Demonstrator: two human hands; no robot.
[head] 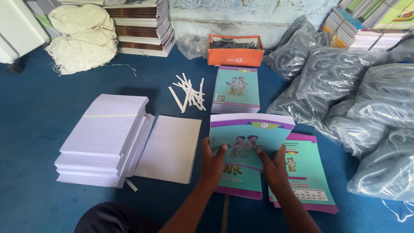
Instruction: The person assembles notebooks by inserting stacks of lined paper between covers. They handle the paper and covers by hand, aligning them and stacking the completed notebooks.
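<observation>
**Head view: both hands on a teal notebook stack**

Head camera shows my left hand (pixel 212 164) and right hand (pixel 272 166) grasping the teal notebook stack (pixel 246 149), fingers spread over its cover, its far edge lifted. Just right of my fingers lie loose covers (pixel 310 172); left, a blank sheet pile (pixel 170 146).

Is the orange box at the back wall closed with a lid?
No, the orange box stands open at the top, with dark things showing inside it.
</observation>
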